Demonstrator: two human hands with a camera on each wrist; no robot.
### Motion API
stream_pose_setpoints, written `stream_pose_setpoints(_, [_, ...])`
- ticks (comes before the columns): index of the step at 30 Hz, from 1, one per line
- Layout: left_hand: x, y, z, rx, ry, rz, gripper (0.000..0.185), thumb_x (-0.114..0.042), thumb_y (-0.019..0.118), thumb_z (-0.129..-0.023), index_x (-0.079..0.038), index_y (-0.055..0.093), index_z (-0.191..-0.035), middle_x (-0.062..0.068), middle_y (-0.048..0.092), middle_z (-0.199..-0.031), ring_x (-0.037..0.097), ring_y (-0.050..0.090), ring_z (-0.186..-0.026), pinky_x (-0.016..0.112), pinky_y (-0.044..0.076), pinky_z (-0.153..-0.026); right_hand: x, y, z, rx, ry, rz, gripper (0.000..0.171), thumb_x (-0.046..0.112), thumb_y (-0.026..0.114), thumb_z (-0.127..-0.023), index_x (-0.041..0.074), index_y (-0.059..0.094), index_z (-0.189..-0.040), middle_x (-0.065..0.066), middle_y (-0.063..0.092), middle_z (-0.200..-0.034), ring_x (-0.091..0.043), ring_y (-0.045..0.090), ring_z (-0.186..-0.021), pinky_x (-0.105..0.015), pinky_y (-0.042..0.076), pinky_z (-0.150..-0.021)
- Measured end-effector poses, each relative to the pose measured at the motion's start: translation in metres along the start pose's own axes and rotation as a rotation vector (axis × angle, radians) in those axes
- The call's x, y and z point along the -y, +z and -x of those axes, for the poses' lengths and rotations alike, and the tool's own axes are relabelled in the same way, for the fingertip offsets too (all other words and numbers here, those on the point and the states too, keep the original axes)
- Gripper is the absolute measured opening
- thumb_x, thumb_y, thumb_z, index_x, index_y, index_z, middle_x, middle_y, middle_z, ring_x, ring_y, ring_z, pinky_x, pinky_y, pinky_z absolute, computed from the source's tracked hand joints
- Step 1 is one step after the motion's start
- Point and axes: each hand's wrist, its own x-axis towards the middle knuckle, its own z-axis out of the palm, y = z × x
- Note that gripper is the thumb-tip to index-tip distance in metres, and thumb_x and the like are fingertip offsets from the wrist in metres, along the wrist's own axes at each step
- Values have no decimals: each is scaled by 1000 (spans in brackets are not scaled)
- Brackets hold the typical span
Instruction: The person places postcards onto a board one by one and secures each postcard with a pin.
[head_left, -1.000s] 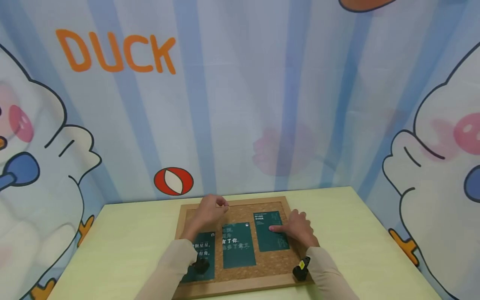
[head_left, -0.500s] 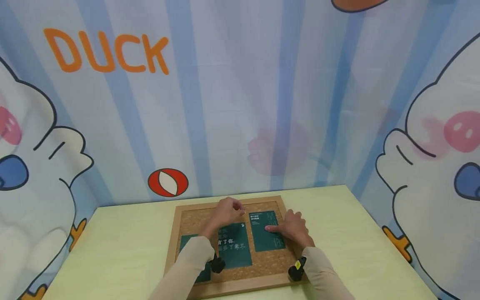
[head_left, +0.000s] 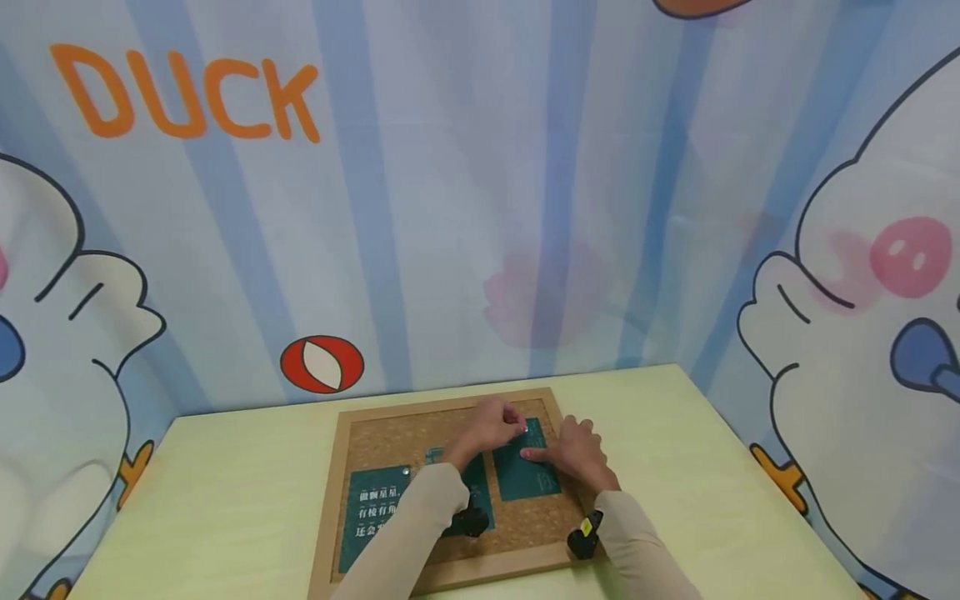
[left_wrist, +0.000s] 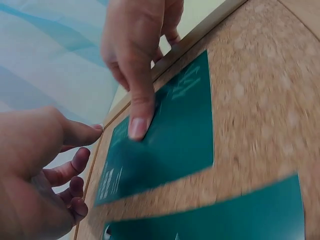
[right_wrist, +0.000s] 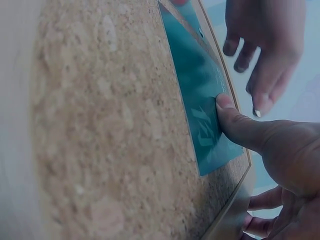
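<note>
My left hand point(head_left: 491, 427) is over the upper part of the right-hand dark green card point(head_left: 527, 479), pinching a tiny shiny pin point(right_wrist: 257, 113) between thumb and fingertip. The pin's far end is too small to make out. My right hand point(head_left: 576, 454) presses its thumb flat on that same card, while its other fingers reach over the wooden frame's right side. The card lies on a cork board point(head_left: 525, 529). A middle green card point(head_left: 480, 492) is partly covered by my left forearm. The left green card point(head_left: 375, 500), with white characters, has a round silver pin point(head_left: 407, 471) at its top right corner.
The board's light wooden frame point(head_left: 480, 573) stands on a pale yellow table point(head_left: 240, 492). Behind it hangs a blue-striped curtain point(head_left: 450, 208) with duck drawings. A black wrist camera point(head_left: 583, 537) overlaps the frame's lower right corner.
My left hand has moved right, from the board's upper left to above the right-hand card, still pinching the pin. The left card shows more. My right thumb stays on the card.
</note>
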Motion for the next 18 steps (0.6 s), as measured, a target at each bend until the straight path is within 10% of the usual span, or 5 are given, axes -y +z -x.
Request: stream_pose_setpoints(18, [-7, 26, -30, -77, -109, -125, 11, -16, 72, -98, -6, 76, -95, 4, 68, -90, 23, 58, -89, 45, 48, -88, -3, -2, 1, -22, -13, 7, 78, 53, 91, -75, -6, 56, -110, -29, 51, -110, -46, 55, -95, -58, 50, -75])
